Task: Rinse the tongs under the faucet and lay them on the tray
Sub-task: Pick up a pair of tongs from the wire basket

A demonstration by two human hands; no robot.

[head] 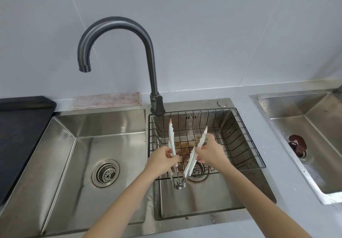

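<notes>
White plastic tongs sit between both my hands, spread in a V w/ the steel hinge end pointing back at me and the tips aimed at the wall, over the right basin and its black wire basket. My left hand pinches the left arm, my right hand pinches the right arm, so both are closed on the tongs. Rinse step hasn't really begun, I'd say: the faucet spout hangs over the left basin and I see no water running (a thin stream could be lost in the glare, tbh). Next move calls for getting tongs and spout together, either swinging the spout right or carrying the tongs left, then turning on the water; the lever by the faucet base probably does that. Dark tray waits at far left on the table, cut off by the frame edge, so its full extent is unclear. Brown stains under the basket are hard to make out, and my fingertips behind the tong arms are hidden.
</notes>
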